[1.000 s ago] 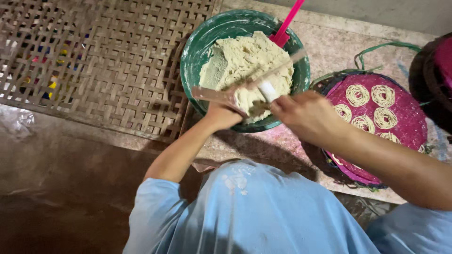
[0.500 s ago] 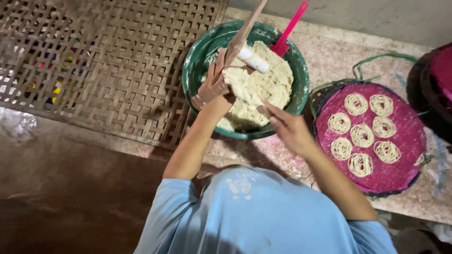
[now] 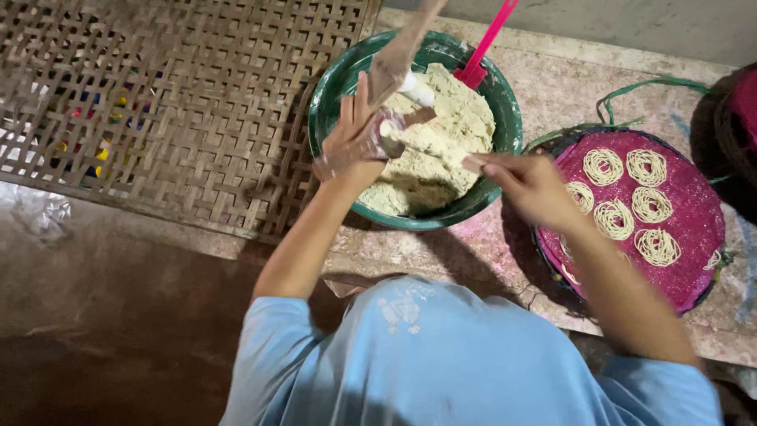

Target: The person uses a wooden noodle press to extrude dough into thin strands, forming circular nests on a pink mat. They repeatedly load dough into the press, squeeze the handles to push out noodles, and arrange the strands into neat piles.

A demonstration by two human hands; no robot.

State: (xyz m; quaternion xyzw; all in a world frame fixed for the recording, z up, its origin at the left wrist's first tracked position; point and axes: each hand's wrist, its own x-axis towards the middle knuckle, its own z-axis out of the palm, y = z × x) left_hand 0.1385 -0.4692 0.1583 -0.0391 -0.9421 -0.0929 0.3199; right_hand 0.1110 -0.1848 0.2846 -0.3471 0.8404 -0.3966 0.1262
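A green bowl (image 3: 330, 91) holds a heap of pale dough (image 3: 445, 134). My left hand (image 3: 351, 146) is at the bowl's left rim, shut on a wooden press (image 3: 398, 55) with a white end piece (image 3: 416, 89), held tilted over the dough. Over the bowl's right rim, my right hand (image 3: 530, 185) points left with its fingers pinched on a small bit of dough (image 3: 473, 163). A pink spatula (image 3: 485, 47) stands in the dough at the far side.
Right of the bowl a round pink tray (image 3: 694, 237) carries several coiled noodle spirals (image 3: 603, 166). A woven bamboo mat (image 3: 158, 102) fills the upper left. Another dark basket (image 3: 737, 110) shows at the right edge, with a green cord (image 3: 639, 85) beside it.
The left hand has raised the press more upright above the bowl. The right hand has drawn back from the dough's middle to the right rim.
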